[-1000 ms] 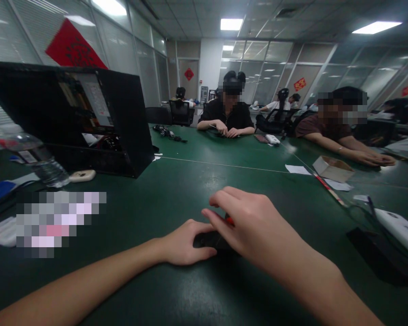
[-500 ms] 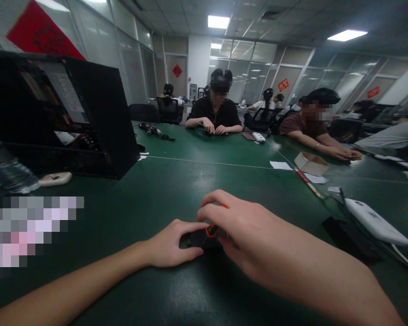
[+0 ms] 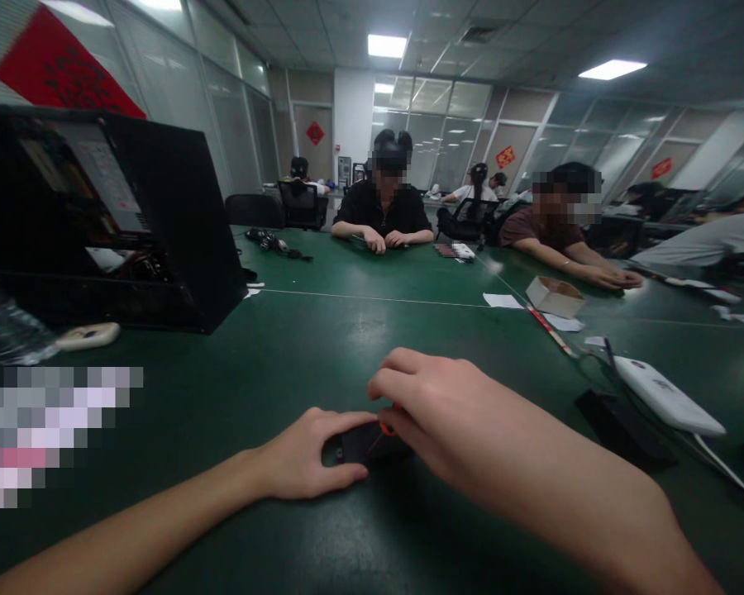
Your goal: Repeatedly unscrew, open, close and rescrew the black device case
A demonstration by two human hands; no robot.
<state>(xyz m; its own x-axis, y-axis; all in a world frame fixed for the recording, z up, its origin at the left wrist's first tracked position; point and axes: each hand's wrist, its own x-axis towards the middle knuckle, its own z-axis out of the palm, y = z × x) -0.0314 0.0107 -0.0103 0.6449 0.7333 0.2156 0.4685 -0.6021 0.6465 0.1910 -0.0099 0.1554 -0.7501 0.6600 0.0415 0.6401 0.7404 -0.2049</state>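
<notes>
A small flat black object (image 3: 363, 444) lies on the green table (image 3: 347, 330) right in front of me. My left hand (image 3: 307, 454) pinches it between thumb and fingers from the left side. My right hand (image 3: 437, 409) is curled over its right end, fingers closed around a small orange-red piece (image 3: 385, 426) that shows only in part. Most of that piece is hidden by my fingers.
An open black computer case (image 3: 130, 223) stands at the left with a beige mouse (image 3: 87, 335) before it. A white device (image 3: 663, 397) and a black pad (image 3: 620, 417) lie at the right. A cardboard box (image 3: 555, 296) and other people sit farther back.
My view has swung slightly to the right and down. Both hands stay on the black object; the right hand's fingers have shifted a little over the orange-red piece.
</notes>
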